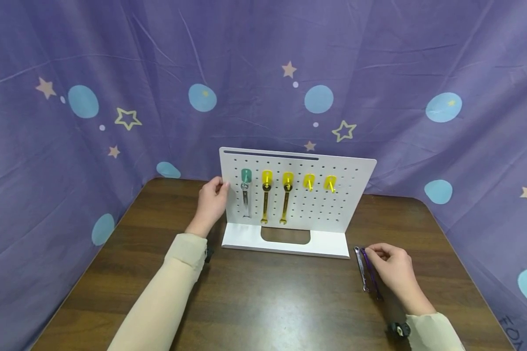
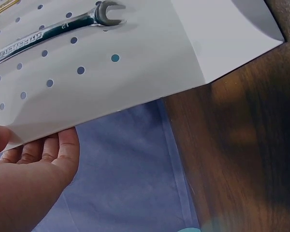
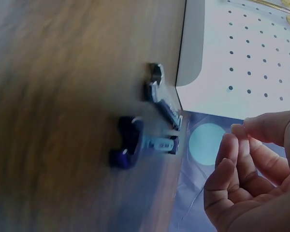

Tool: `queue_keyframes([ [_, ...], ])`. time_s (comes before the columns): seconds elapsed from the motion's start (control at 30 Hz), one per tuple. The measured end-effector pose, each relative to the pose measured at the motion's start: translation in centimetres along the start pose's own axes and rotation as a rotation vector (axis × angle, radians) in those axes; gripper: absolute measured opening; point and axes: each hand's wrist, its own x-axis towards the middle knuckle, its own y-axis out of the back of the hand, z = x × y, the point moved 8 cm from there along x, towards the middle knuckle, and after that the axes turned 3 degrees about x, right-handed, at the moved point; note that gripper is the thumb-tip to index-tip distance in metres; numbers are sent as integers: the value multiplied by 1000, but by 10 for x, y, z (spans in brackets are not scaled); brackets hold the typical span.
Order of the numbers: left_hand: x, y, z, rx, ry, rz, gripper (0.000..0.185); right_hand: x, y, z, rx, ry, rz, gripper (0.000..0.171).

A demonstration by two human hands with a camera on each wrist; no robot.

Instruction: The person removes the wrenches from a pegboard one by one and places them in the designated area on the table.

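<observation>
My left hand grips the left edge of a white pegboard, thumb on the front and fingers behind it. On the board, a silver wrench hangs from a green hook, and two gold wrenches hang from yellow hooks. At the table's right, my right hand hovers over the end of a purple wrench. The right wrist view has its thumb and fingertips drawn together, apart from this wrench and holding nothing. A small silver wrench lies beside the purple one.
Two yellow hooks on the board's right side carry nothing. The board's base rests on a brown wooden table. Behind stands a purple curtain with stars and blue spots.
</observation>
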Motion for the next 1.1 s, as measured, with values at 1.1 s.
queue_keyframes([
  [1.1, 0, 0, -1, -9, -18, 14, 19, 11, -39, -44, 91, 69, -114, 9],
])
